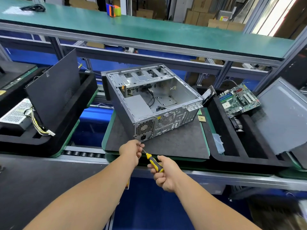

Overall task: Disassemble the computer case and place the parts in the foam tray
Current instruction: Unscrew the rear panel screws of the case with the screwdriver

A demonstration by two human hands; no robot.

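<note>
Holding the screwdriver [154, 163] by its yellow and black handle, my right hand [164, 175] has its fingers curled fully round the grip, while my left hand [132, 151] pinches the thin metal shaft just ahead of it, near the tip. The tool's long axis slants up and away from my right hand, pointing leftward toward the near bottom corner of the computer case [151, 103].

That case sits straight ahead of both hands on a dark mat [174, 145], lying on its side with the open face up and its rear panel turned toward me. The power supply [144, 128] fills the corner closest to my left hand, with its grille and socket just beyond my fingers. My left hand is the nearer of the two; the tip looks almost at the panel, though whether it has met a screw I cannot tell, since my fingers hide it.

Further off to my right, the foam tray [232, 146] already holds a circuit board [239, 99] and a side panel [282, 117]. I judge the next move is to seat the tip in a rear screw of the power supply, so the shaft must line up square to the panel.
</note>
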